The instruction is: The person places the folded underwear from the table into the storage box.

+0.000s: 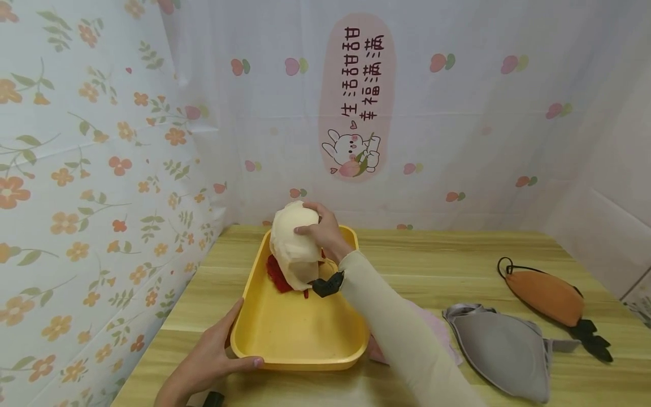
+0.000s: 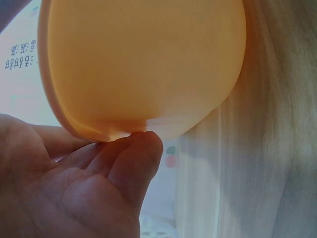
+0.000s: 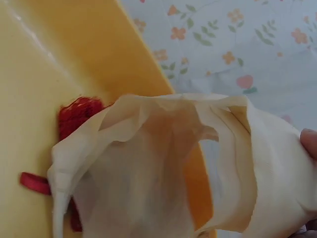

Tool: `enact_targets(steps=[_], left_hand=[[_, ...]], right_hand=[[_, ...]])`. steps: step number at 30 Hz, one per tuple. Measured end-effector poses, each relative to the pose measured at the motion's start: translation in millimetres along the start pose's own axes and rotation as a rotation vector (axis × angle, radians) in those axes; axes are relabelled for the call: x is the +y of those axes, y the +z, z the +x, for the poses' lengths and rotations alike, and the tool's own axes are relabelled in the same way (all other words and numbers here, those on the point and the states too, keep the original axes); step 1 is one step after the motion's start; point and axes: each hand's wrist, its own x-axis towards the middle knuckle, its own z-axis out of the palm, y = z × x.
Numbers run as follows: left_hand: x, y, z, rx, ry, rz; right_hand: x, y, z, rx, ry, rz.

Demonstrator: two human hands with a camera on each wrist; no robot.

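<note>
A yellow plastic tub [image 1: 300,330] stands on the table. My left hand [image 1: 211,353] grips its near left corner, thumb along the front rim and fingers against the side; the left wrist view shows these fingers [image 2: 131,161] at the tub's edge. My right hand [image 1: 325,229] holds a cream bra [image 1: 295,237] by its rounded cup over the tub's far end. The bra's thin fabric hangs in open loops in the right wrist view, with a bit of the hand at the right edge. Red lacy fabric [image 3: 79,116] lies in the tub, partly hidden behind the bra.
To the right on the wooden table [image 1: 432,254] lie a grey bra [image 1: 500,350] and an orange padded piece [image 1: 546,297] with a black strap and dark leaf shapes. Pink fabric [image 1: 432,325] shows partly under my right forearm. Patterned curtains [image 1: 274,135] hang behind and at left.
</note>
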Motion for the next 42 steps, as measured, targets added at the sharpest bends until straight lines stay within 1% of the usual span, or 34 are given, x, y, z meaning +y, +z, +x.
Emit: enact_targets(steps=[5,11,15,18,20,23,26,29,32,38,42], left_hand=[[-0.5,-0.4,-1.1,0.001,0.001,-0.011],[-0.9,0.0,0.5,-0.016,0.004,-0.054],[0.4,0.2,0.9,-0.014,0.002,-0.036],[1.5,0.2,1.4,-0.007,0.013,-0.005],[2.2,0.2,1.8,-0.007,0.016,0.0],[1.7,0.3,1.1,-0.01,0.013,-0.012],[0.6,0.7,0.3,-0.01,0.012,-0.03],[-0.6,1.3,0.1,-0.013,0.016,-0.044],[-1.2,1.7,0.2,-0.012,0.016,-0.038],[-0.8,1.6,0.0,-0.006,0.019,-0.029],[-0.4,0.8,-0.4,-0.004,0.015,-0.025]], right_hand=[[14,-1,-2.0,-0.047,0.068,-0.04],[27,-2,-2.2,-0.088,0.078,-0.147],[32,0,-3.1,-0.124,0.041,-0.289],[34,1,-4.7,-0.114,-0.002,-0.414],[34,1,-6.0,-0.108,-0.021,-0.482],[34,2,-8.9,-0.118,-0.024,-0.576],[35,1,-10.5,-0.145,0.0,-0.649],[37,1,-11.6,-0.171,0.036,-0.689],[39,0,-11.8,-0.184,0.055,-0.714],[38,-1,-11.8,-0.198,0.057,-0.777],[32,-3,-13.7,-0.217,0.058,-0.786]])
